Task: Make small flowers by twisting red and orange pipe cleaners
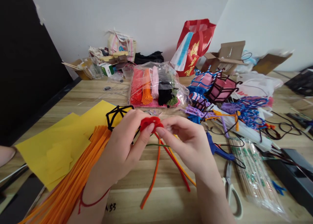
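Note:
Between my two hands, over the middle of the table, is a small red pipe-cleaner flower with looped petals. My left hand pinches it from the left, thumb on its front. From the right, my right hand grips its edge between thumb and forefinger. Loose orange, red and yellow pipe cleaners lie on the table below the hands. A black pipe-cleaner frame is partly hidden behind my left hand. A thick bundle of orange pipe cleaners passes beside and under my left forearm.
Yellow sheets lie left. A clear bag of pipe cleaners sits behind the hands. To the right are a blue glue gun, scissors, a packet of sticks and pink lanterns. A red bag stands at the back.

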`<state>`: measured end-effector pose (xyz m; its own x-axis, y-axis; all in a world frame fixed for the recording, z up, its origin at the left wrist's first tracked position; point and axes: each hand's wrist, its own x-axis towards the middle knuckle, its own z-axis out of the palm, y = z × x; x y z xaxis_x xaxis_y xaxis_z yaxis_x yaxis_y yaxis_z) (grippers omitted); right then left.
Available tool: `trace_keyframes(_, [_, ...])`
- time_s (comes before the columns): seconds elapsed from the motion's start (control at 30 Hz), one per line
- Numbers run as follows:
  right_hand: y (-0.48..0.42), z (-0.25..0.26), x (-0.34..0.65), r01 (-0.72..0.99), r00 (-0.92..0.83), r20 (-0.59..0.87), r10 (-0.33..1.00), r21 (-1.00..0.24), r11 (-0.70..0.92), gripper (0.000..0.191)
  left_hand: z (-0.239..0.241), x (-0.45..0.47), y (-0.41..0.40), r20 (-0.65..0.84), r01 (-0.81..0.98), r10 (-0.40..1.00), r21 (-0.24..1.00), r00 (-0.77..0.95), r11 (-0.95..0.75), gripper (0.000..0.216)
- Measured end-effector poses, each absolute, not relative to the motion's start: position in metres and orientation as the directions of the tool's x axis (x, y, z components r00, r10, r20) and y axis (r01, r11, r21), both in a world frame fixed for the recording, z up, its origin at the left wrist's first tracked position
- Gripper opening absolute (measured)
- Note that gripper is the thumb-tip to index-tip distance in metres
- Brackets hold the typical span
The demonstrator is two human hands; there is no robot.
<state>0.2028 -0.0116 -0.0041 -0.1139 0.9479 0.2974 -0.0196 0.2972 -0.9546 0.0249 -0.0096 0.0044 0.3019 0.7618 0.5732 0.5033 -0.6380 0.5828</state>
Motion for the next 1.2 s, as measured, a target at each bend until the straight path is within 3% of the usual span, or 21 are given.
trace_keyframes(0.17, [-0.011,-0.007,0.209,0.315,-0.233,0.573,0.786,-0.72,0.618,0.006,0.004,0.028,-0.011,0.47,0.423,0.843,0.729,0.261,-0.538,0.018])
trace_keyframes(0.27, [-0.009,-0.008,0.21,0.386,-0.299,0.684,0.665,-0.551,0.74,0.012,0.003,0.029,-0.011,0.398,0.357,0.889,0.816,0.225,-0.455,0.02])
trace_keyframes(0.33, [-0.008,-0.009,0.208,0.384,-0.279,0.714,0.643,-0.53,0.756,0.012,0.002,0.029,-0.011,0.358,0.32,0.911,0.855,0.207,-0.408,0.024])
trace_keyframes(0.43, [-0.007,-0.008,0.203,0.282,-0.171,0.589,0.79,-0.738,0.612,0.011,0.002,0.027,-0.012,0.293,0.301,0.945,0.897,0.144,-0.324,0.028])
trace_keyframes(0.5, [-0.007,-0.006,0.202,0.123,-0.131,0.385,0.914,-0.908,0.4,0.029,0.003,0.026,-0.014,0.257,0.325,0.961,0.904,0.103,-0.277,0.03])
trace_keyframes(0.57, [-0.006,-0.003,0.201,-0.053,-0.187,0.174,0.967,-0.984,0.167,0.047,0.004,0.025,-0.014,0.284,0.359,0.953,0.883,0.103,-0.301,0.031])
trace_keyframes(0.7, [-0.003,0.0,0.201,-0.256,-0.407,-0.047,0.912,-0.953,-0.164,0.054,0.004,0.027,-0.011,0.493,0.443,0.851,0.732,0.179,-0.517,0.02])
trace_keyframes(0.8, [0.001,-0.001,0.2,-0.336,-0.474,-0.09,0.876,-0.901,-0.274,0.047,0.003,0.029,-0.008,0.592,0.51,0.767,0.594,0.246,-0.622,0.015])
trace_keyframes(0.9, [0.004,-0.003,0.2,-0.377,-0.534,-0.099,0.84,-0.861,-0.341,0.045,0.003,0.029,-0.008,0.634,0.512,0.719,0.533,0.284,-0.673,0.013])
trace_keyframes(1.0, [0.005,-0.005,0.2,-0.378,-0.561,-0.095,0.822,-0.854,-0.356,0.043,0.004,0.029,-0.009,0.626,0.473,0.724,0.564,0.29,-0.677,0.014])
trace_keyframes(1.2, [0.003,-0.002,0.196,-0.381,-0.53,-0.081,0.844,-0.867,-0.322,0.035,-0.002,0.032,-0.013,0.452,0.306,0.869,0.814,0.202,-0.494,0.013])
